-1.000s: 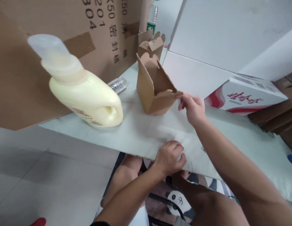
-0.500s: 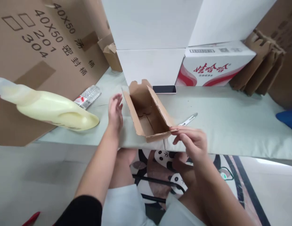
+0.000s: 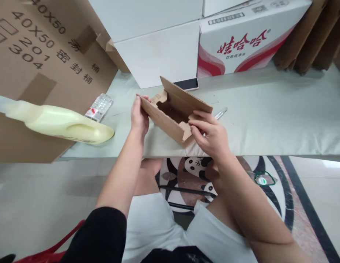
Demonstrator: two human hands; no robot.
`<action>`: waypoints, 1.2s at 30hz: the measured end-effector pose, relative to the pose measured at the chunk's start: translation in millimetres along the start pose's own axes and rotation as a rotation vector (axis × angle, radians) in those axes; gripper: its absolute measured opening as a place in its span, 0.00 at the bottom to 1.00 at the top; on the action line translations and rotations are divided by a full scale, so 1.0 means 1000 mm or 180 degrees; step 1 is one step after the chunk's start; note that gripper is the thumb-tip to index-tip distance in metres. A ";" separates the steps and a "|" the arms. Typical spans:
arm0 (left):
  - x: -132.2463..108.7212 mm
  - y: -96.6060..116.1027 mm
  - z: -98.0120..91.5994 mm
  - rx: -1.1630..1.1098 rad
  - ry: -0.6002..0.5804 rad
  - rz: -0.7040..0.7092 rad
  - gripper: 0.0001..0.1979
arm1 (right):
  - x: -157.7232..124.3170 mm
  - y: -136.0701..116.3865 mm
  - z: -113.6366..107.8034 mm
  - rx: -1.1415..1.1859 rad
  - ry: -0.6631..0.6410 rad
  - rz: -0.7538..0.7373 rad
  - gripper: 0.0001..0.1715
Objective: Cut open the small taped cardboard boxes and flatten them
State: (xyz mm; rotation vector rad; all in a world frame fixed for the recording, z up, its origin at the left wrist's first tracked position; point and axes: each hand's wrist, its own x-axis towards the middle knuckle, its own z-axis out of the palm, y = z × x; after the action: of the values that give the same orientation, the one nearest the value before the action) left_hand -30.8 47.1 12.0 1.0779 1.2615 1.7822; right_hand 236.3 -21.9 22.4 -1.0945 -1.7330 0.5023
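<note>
A small brown cardboard box [image 3: 170, 126] stands near the table's front edge, its top open and its long flaps raised. My left hand [image 3: 139, 115] grips the far end of the left flap, with fingers partly hidden behind the cardboard. At the near right corner, my right hand [image 3: 210, 133] pinches the short end flap, which is folded partly inward. The box's inside is dark and only partly visible. Just right of my right fingers lies a utility knife [image 3: 221, 113], partly covered by the hand.
Behind the box are a phone [image 3: 186, 84], a white panel [image 3: 159, 54] and a red-and-white carton [image 3: 241, 47]. A clear plastic bottle [image 3: 99, 107] and a pale yellow bottle [image 3: 68, 124] are at left, beside a large brown carton [image 3: 44, 80]. Folded cardboard [image 3: 304, 44] leans at right.
My left hand has moved from beside the box onto its left flap. Both long flaps now stand higher, and my right hand has shifted onto the near end flap. The view has tilted.
</note>
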 end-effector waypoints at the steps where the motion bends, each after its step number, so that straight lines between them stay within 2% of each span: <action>1: -0.003 -0.002 0.002 0.0062 0.0042 0.0027 0.22 | 0.001 0.002 -0.001 0.0007 0.0176 -0.0030 0.10; 3: -0.007 -0.006 0.004 0.0137 0.0029 0.0058 0.24 | 0.003 0.008 -0.003 -0.0074 0.0663 -0.0004 0.09; 5: -0.009 -0.010 0.003 0.0166 -0.0038 0.0082 0.27 | 0.005 0.016 -0.004 -0.0130 0.0963 0.0128 0.18; 7: -0.012 -0.014 0.001 0.0198 -0.0069 0.0132 0.30 | 0.007 0.024 -0.003 0.0090 0.0759 0.0200 0.26; 10: -0.017 -0.017 -0.004 0.0284 -0.0046 0.0299 0.31 | 0.007 0.032 0.003 0.0644 0.0109 0.0155 0.22; 12: -0.021 -0.013 -0.007 0.0456 0.0001 0.0428 0.30 | 0.007 0.033 0.006 0.0865 -0.0064 0.0042 0.19; 16: -0.030 0.007 -0.005 0.1204 -0.0033 0.0773 0.24 | 0.007 0.030 0.008 0.0984 0.0074 -0.0053 0.18; 20: -0.033 0.022 0.010 0.2004 -0.0553 0.1037 0.10 | 0.007 0.031 0.007 0.0872 0.0058 0.0069 0.12; 22: -0.033 0.023 0.018 0.2344 -0.0737 0.1052 0.11 | 0.005 0.035 0.005 0.0975 -0.0005 0.0093 0.13; 25: -0.031 0.021 0.019 0.2538 -0.0679 0.1036 0.16 | 0.000 0.046 0.004 0.1243 -0.0031 0.0402 0.24; 28: -0.030 0.019 0.005 0.2195 -0.0391 0.0828 0.17 | -0.005 0.059 0.007 0.1184 -0.0047 0.1390 0.31; 30: -0.031 0.019 -0.009 0.1780 0.0005 0.0605 0.17 | -0.007 0.063 0.011 0.1249 -0.0531 0.1993 0.37; 31: -0.033 0.020 -0.016 0.1552 0.0244 0.0485 0.17 | -0.007 0.062 0.014 0.1398 -0.0914 0.2072 0.40; 33: -0.038 0.022 -0.027 0.1100 0.0683 0.0152 0.17 | -0.008 0.055 0.017 0.1778 -0.1531 0.1680 0.45; 34: -0.043 0.023 -0.031 0.0898 0.0824 -0.0098 0.16 | -0.008 0.049 0.019 0.1907 -0.1651 0.1297 0.46; 36: -0.055 0.025 -0.033 0.0555 0.0821 -0.0781 0.21 | -0.008 0.037 0.019 0.1906 -0.1545 0.0505 0.43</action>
State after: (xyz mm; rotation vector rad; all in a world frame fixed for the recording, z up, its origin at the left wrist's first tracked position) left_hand -39.3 -21.2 16.7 0.7601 1.6546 1.6842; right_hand 236.2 -6.6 -17.4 -0.7055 -1.7214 1.3760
